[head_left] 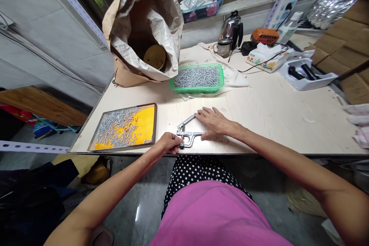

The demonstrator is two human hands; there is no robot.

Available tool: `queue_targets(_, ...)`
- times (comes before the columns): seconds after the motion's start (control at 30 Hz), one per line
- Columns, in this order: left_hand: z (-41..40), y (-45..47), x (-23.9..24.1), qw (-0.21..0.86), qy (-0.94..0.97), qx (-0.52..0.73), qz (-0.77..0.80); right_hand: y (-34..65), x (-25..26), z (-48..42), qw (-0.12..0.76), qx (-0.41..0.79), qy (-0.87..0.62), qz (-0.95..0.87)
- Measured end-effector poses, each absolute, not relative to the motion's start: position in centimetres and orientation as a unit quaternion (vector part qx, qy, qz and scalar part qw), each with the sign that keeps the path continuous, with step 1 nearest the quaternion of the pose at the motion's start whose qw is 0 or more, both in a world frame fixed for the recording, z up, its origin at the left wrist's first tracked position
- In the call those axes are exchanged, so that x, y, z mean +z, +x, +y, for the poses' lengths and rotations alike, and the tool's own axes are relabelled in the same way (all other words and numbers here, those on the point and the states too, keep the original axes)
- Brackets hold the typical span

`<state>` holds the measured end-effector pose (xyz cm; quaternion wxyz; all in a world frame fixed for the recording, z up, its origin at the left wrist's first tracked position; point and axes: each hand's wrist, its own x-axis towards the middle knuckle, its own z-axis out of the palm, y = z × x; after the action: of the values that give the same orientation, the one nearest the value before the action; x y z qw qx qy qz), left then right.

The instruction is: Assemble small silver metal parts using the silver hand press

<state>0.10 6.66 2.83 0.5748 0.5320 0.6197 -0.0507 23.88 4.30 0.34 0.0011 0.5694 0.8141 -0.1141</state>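
Note:
A pair of silver hand press pliers [189,134], with a spring and a red part at its jaw, lies near the table's front edge. My right hand [215,123] is at its handle end, fingers stretched across the upper lever and thumb side against the lower handle. My left hand [170,143] is closed in a pinch beside the jaw; whatever sits between those fingertips is hidden. To the left, a shallow tray [156,123] with a yellow bottom holds many small metal pins [115,125]. Behind the pliers stands a green basket [198,89] full of similar small metal pieces.
A large open woven sack [173,52] with a round yellowish thing inside stands at the back left. Further right are a metal cup [223,48], a kettle [231,27], an orange battery pack [264,35], a tissue pack [265,57] and a white tray [311,82]. Cardboard [346,42] lies far right.

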Motion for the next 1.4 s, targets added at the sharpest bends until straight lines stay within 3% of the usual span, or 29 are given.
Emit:
queue_targets(0.53, 6.4, -0.3, 2.4, 0.552, 0.560, -0.060, 0.615, 23.3, 1.3, 4.0, -0.016, -0.104, 0.575, 0.811)
queue_targets(0.73, 5.3, -0.2, 2.7, 0.230, 0.817, 0.050, 0.526, 23.1, 0.9, 3.4, -0.038, -0.096, 0.574, 0.812)
queue_targets(0.87, 5.5, 2.1, 2.2, 0.147, 0.913, 0.057, 0.377, 22.9, 1.2, 3.1, -0.033, -0.089, 0.580, 0.809)
queue_targets(1.1, 7.4, 5.1, 1.4, 0.136, 0.946, -0.032, 0.293, 23.0, 2.8, 2.0, 0.005, -0.136, 0.596, 0.791)
queue_targets(1.4, 7.3, 6.0, 2.0, 0.147, 0.945, -0.048, 0.288, 22.6, 2.8, 0.5, 0.001, -0.118, 0.599, 0.792)
